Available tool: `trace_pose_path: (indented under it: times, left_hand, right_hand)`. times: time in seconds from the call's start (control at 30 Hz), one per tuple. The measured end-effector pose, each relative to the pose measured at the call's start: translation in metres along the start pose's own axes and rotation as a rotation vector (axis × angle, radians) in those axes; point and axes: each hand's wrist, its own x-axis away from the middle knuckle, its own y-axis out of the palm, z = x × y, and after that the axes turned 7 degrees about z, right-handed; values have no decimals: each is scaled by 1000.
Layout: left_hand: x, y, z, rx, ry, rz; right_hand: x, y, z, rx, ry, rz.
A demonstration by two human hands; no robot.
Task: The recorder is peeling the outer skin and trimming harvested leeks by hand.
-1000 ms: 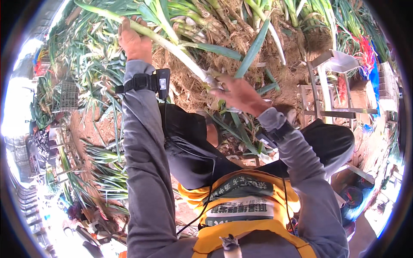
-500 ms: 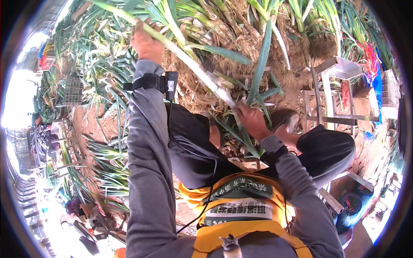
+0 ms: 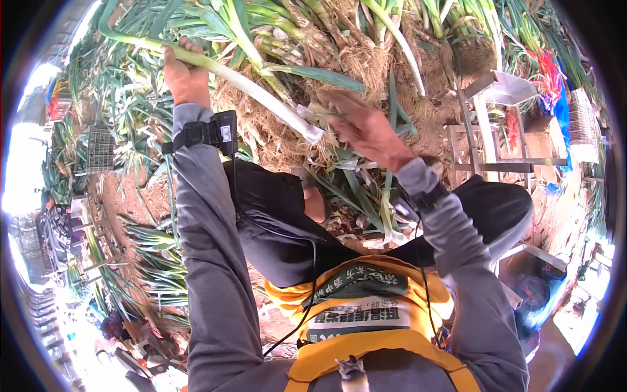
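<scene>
Left hand (image 3: 187, 81) closed round the green part of a leek (image 3: 261, 98), fingers curled over the stalk. Head view: leek slants from upper left down toward the centre; green top bends upward beyond the left hand, white end points down and to the right. Right hand (image 3: 371, 129) just beside that white end, palm turned inward, fingers reaching left and blurred; cannot tell whether they pinch a strip of skin there or stand spread.

Behind the leek, a heap (image 3: 366, 68) of more leeks, roots matted and brown, some stalks upright. Peelings (image 3: 356, 189) on the ground between the legs, below the right hand. Black trousers (image 3: 281, 209), knees apart; yellow apron (image 3: 359, 346) over a grey top. Dark strap (image 3: 199, 134) on the left wrist.

Right side: metal stand (image 3: 516, 88), red strings (image 3: 547, 75) and blue sheeting (image 3: 562, 121) near it. Left side: wire basket (image 3: 96, 150), and green leaves (image 3: 157, 242) lying lower down, on bare soil.
</scene>
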Motion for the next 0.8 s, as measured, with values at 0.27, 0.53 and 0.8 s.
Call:
trace_pose_path:
  times: [0.27,0.53,0.8]
  left_hand:
    - [-2,-6,-7,119,-85,2]
    - [2,6,-29,-69,-114,80]
    - [17,28,-47,-121,-90,-24]
  right_hand:
    - [-8,9,18,211,-214,-160]
    - [85,31,47,259,77,-6]
    - [99,21,64,289,465,37]
